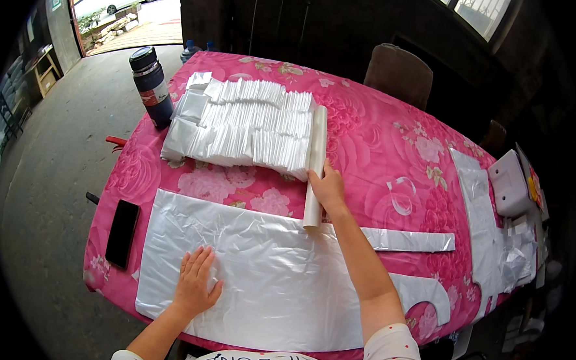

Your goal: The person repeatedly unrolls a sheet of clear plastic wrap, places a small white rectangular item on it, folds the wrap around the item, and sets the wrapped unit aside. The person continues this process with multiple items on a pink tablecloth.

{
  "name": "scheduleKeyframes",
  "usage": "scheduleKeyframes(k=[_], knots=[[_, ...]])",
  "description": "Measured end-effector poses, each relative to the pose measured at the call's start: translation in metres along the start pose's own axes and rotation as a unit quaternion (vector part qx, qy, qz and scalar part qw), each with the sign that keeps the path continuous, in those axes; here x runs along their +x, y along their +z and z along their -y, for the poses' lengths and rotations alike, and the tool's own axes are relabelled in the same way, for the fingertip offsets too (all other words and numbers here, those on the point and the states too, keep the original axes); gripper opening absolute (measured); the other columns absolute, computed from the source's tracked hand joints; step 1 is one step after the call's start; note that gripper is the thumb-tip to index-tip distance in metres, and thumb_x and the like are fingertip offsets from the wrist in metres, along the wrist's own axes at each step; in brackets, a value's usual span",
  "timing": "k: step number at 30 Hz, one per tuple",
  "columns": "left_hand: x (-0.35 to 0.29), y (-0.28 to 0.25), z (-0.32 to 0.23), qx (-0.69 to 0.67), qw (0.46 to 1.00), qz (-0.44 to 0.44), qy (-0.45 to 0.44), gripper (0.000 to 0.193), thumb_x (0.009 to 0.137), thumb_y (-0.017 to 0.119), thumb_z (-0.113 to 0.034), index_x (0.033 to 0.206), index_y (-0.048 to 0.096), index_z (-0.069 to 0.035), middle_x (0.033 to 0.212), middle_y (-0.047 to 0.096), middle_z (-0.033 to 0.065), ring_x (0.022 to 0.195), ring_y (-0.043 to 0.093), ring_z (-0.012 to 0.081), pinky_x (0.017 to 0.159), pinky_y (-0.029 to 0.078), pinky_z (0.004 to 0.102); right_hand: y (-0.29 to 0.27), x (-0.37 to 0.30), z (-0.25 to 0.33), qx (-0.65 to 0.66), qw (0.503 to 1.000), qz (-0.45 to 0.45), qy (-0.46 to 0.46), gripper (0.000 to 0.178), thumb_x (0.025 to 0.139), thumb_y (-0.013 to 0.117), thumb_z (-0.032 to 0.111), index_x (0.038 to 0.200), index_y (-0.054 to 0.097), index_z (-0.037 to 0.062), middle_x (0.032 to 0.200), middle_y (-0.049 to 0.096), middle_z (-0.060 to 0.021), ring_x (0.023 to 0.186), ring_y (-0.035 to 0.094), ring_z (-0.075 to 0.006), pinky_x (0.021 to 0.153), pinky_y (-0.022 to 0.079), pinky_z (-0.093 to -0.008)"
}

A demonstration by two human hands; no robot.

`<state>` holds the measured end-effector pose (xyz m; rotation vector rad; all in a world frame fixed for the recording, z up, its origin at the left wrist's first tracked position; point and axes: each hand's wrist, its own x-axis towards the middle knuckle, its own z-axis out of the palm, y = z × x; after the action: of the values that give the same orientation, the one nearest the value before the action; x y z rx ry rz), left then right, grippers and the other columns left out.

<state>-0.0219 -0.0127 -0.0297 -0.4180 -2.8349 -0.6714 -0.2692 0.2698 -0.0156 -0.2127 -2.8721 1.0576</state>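
Note:
A large white plastic carrier bag (274,285), or a flat pile of them, lies spread across the near side of the table, its two handle strips pointing right. My left hand (197,282) rests flat on its left part, fingers stretched out. In my right hand (328,188) is a pale, smooth tube (318,129), gripped near its middle. The tube lies alongside the right edge of a block of folded white plastic bags (246,127), packed in rows. Its near end reaches over the far edge of the spread bag.
A pink flowered cloth (371,156) covers the table. A dark flask (153,89) stands at the far left, and a black phone (123,233) lies at the left edge. More white bags (475,203) and a white plastic box (511,184) sit at the right. A chair (398,76) stands beyond.

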Motion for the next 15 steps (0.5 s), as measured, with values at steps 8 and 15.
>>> scheduleKeyframes(k=[8, 15], knots=[[0.0, -0.001, 0.0, 0.001, 1.0, 0.002, -0.004, 0.061, 0.073, 0.063, -0.021, 0.125, 0.042, 0.002, 0.132, 0.043, 0.0172, 0.126, 0.035, 0.0335, 0.106, 0.021, 0.049, 0.007, 0.003, 0.007, 0.011, 1.0, -0.01, -0.023, 0.072, 0.077, 0.06, 0.037, 0.133, 0.037, -0.0041, 0.107, 0.052, -0.0281, 0.098, 0.055, -0.0372, 0.085, 0.045, -0.0378], [0.0, -0.001, -0.001, -0.002, 1.0, 0.003, -0.006, 0.061, 0.073, 0.063, -0.021, 0.125, 0.042, 0.002, 0.131, 0.043, 0.0174, 0.126, 0.036, 0.0334, 0.106, 0.021, 0.049, 0.012, 0.006, 0.012, -0.001, 1.0, -0.007, -0.03, 0.073, 0.078, 0.059, 0.037, 0.132, 0.036, -0.0054, 0.111, 0.051, -0.0286, 0.103, 0.053, -0.0373, 0.088, 0.044, -0.0368]])
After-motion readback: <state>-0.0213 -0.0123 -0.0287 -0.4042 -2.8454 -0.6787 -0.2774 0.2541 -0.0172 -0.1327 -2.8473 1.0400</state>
